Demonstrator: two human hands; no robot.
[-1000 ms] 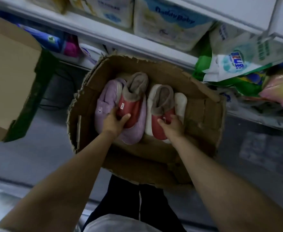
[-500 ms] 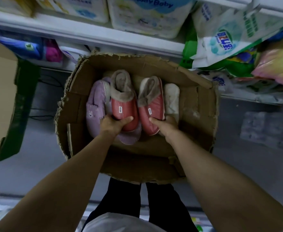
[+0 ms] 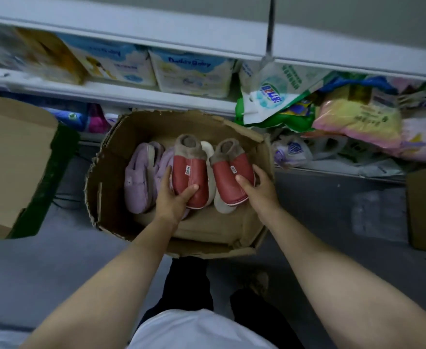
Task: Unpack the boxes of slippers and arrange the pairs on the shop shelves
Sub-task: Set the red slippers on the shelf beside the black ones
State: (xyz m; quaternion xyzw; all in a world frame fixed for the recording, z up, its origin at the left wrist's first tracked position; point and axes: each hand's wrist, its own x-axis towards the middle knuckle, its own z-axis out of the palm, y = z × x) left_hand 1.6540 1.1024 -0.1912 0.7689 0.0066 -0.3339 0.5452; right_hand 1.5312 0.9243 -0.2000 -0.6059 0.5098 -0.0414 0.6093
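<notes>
My left hand (image 3: pixel 173 197) grips the toe of one red slipper (image 3: pixel 189 177), thumb across the upper and fingers curled round its left edge; my right hand (image 3: pixel 258 190) grips the toe of the other red slipper (image 3: pixel 233 178) in the same way, thumb on top, fingers round its right side; each hand has its own slipper, so neither has to reach across; both slippers lie with their long axes pointing away from me, toes towards my wrists and the grey fleece collars at the far end, side by side with a narrow gap between them; they sit over pale cream slippers (image 3: pixel 208 157) whose edges show beneath and between them; just beside my left hand a lilac pair (image 3: pixel 141 177) lies along the same line, touching my fingers, and I judge it could drag along if I pull carelessly; all of this is inside the torn cardboard box (image 3: pixel 247 233) on the grey floor; its ragged walls rise around the slippers, so the way out is up and then forward; beyond the box run the shop shelves (image 3: pixel 136 95), the lower ones packed with baby-goods packs (image 3: pixel 191 71) and, to the right, loose plastic bags (image 3: pixel 277 96); I cannot see a free stretch there.
</notes>
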